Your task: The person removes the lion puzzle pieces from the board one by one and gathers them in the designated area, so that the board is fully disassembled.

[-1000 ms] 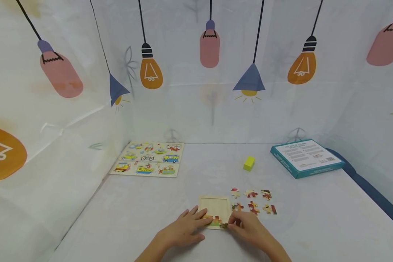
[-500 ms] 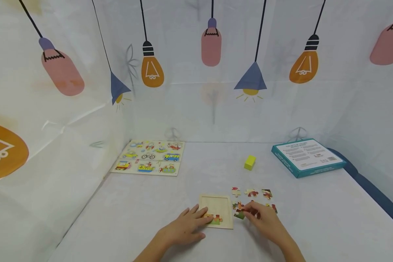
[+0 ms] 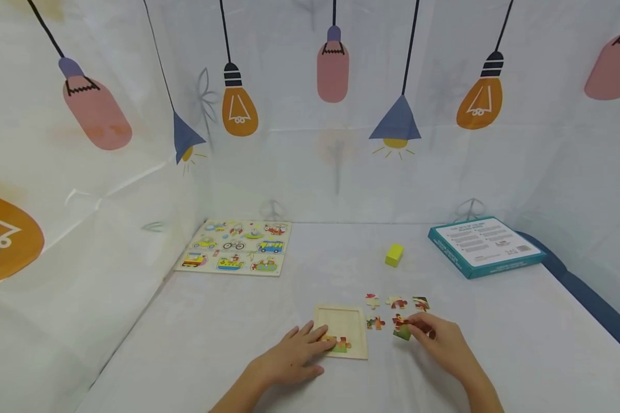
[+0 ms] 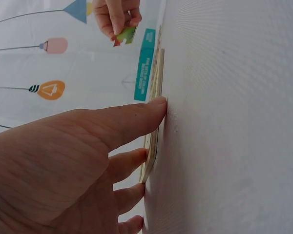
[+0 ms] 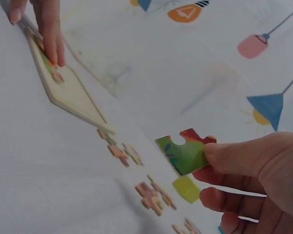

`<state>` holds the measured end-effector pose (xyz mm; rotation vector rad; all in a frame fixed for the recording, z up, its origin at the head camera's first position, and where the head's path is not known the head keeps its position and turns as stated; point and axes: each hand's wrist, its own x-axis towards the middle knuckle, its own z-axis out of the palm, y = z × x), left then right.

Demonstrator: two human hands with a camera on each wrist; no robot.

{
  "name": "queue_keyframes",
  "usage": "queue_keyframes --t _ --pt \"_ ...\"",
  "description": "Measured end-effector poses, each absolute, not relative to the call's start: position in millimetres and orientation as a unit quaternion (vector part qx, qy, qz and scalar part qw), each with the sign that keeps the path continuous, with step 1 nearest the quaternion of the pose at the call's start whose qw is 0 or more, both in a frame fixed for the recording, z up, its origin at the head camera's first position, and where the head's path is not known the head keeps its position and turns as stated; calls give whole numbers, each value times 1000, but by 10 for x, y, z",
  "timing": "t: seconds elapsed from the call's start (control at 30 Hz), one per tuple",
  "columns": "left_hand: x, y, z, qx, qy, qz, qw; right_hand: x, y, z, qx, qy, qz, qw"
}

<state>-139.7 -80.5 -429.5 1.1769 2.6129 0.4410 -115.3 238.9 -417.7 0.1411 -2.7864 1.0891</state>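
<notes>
My left hand [image 3: 291,357] lies with straight fingers spread over the lower left of a square wooden puzzle tray [image 3: 347,316]. Fitted pieces [image 3: 341,345] with green and orange print show under its fingertips, along the tray's bottom. To the right of the tray, my right hand [image 3: 440,339] pinches a green and red jigsaw piece [image 5: 184,155] between thumb and fingers. In the right wrist view this piece is held up off the table. Several loose jigsaw pieces [image 3: 376,323] lie in two rows beside the tray, partly hidden by the right hand.
A yellow block [image 3: 394,255] stands behind the loose pieces. At the back right lies a teal box [image 3: 488,246]. A vehicle puzzle board [image 3: 235,248] lies at the back left. White cloth with printed lamps encloses the table [image 3: 212,321].
The right hand has lifted the green and red piece out of the tray's lower right corner and carried it right, over the loose pieces. The left hand has stayed in place.
</notes>
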Motion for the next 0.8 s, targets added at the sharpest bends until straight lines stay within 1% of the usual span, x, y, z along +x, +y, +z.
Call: queue_keyframes --t 0.33,0.57,0.8 --pt "-1414 -812 -4315 402 893 157 131 -1117 2688 -4144 -6 -940 338 42" --pt "-1409 -815 -4313 403 891 161 132 -1103 2809 -4158 -21 -946 322 28" --pt "-1403 -812 -4302 402 893 157 128 -1087 2898 -4163 -31 -944 328 -6"
